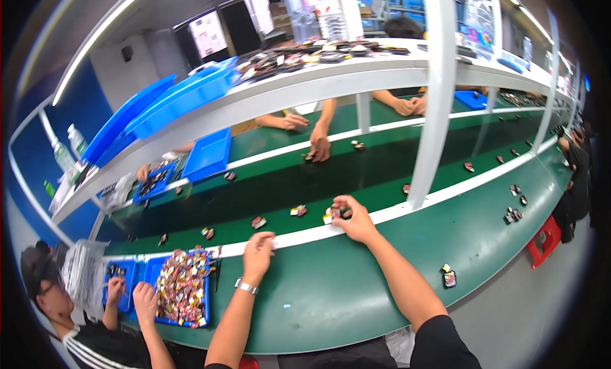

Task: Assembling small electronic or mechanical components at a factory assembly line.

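My right hand (pixel 356 221) reaches over the white rail to the green conveyor belt (pixel 382 149). Its thumb and fingers curve around a small dark-red part (pixel 329 215) with yellow and white bits. My left hand (pixel 258 257), with a metal watch on the wrist, is at the rail's near edge. Its fingers are curled together, and whatever may be in them is hidden. Similar parts lie on the belt: one (pixel 298 210) between my hands, another (pixel 258 222) just beyond my left hand. One more part (pixel 450 277) rests on the green worktop (pixel 331 286) beside my right forearm.
A blue tray (pixel 207 308) heaped with such parts stands left of my left forearm. A co-worker (pixel 48 299) sits at the far left. Across the belt, other people's hands (pixel 319 146) handle parts. A white post (pixel 433 101) rises right of my right hand, carrying a loaded shelf (pixel 382 73).
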Motion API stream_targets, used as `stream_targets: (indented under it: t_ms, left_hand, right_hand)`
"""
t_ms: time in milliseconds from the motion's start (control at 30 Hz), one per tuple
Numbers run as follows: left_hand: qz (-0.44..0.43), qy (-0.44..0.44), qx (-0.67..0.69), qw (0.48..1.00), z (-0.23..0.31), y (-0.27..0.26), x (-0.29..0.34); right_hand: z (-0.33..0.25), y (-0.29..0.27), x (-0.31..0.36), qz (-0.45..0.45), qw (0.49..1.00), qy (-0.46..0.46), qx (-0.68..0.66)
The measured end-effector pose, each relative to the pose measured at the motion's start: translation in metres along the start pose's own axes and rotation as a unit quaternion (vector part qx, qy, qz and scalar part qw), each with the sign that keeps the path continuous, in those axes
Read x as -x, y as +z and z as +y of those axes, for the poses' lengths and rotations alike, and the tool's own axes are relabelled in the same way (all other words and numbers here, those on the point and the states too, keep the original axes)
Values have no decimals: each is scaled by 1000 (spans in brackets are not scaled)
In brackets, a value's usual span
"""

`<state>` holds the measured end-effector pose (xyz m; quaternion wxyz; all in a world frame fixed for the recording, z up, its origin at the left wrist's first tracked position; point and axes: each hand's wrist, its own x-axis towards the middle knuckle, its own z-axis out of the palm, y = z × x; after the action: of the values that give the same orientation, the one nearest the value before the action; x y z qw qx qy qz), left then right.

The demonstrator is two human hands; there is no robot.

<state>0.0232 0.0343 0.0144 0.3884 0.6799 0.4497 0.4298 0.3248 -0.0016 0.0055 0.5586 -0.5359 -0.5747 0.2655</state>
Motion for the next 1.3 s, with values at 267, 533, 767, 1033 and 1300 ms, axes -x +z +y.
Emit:
stream_targets:
  t_ms: [267,533,767,1033,1300]
  left_hand:
    - [-322,-177,350,862,16,-6,30]
    - [-211,-190,389,876,16,-7,43]
    - [-167,-157,418,879,5,-5,45]
    - [-172,-142,392,893,5,-1,45]
    - [-186,-152,352,905,4,1,47]
  right_hand:
    - [-88,56,57,-248,962,-108,41]
    - [-95,80,63,-98,961,-176,188]
    - [-81,103,69,-38,916,-300,263]
    - [-78,108,65,-58,904,-321,277]
    - [-74,96,63,-139,934,-256,207]
